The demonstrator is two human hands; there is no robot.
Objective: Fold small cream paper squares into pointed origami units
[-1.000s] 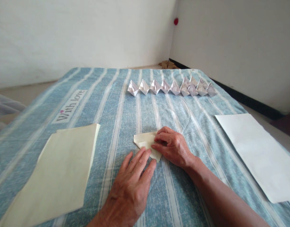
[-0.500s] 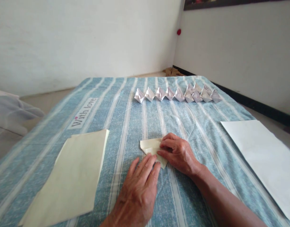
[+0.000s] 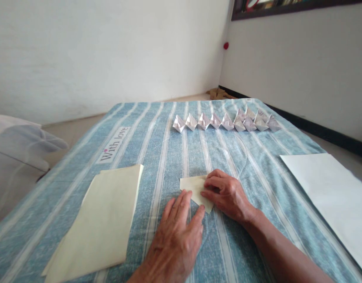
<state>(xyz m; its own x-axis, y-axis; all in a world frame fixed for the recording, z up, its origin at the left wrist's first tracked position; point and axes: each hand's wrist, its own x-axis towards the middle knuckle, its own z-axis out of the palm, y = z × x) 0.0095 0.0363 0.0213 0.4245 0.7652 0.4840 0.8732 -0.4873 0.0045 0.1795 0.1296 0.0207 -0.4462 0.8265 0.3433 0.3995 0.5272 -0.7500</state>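
Left hand [image 3: 177,239], fingers spread, touches folded paper [image 3: 194,183] at its seven-o'clock edge; right hand [image 3: 229,196] curls at three, grip unclear; cloth [image 3: 195,155] stretches to boats [image 3: 215,121] at one.

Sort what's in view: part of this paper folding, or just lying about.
Likely part:
small folded cream paper under right hand
stacked cream paper sheets
flat white rectangular paper
pointed folded whitish papers
blue striped cloth

Apparently lying about:
sheer whitish fabric
brown heap, material unclear

The folded piece [image 3: 195,184] is matt paper; beyond it stand creased paper shapes [image 3: 227,123], left of it smooth paper sheets [image 3: 101,224], beneath it coarse-looking cloth [image 3: 153,177].
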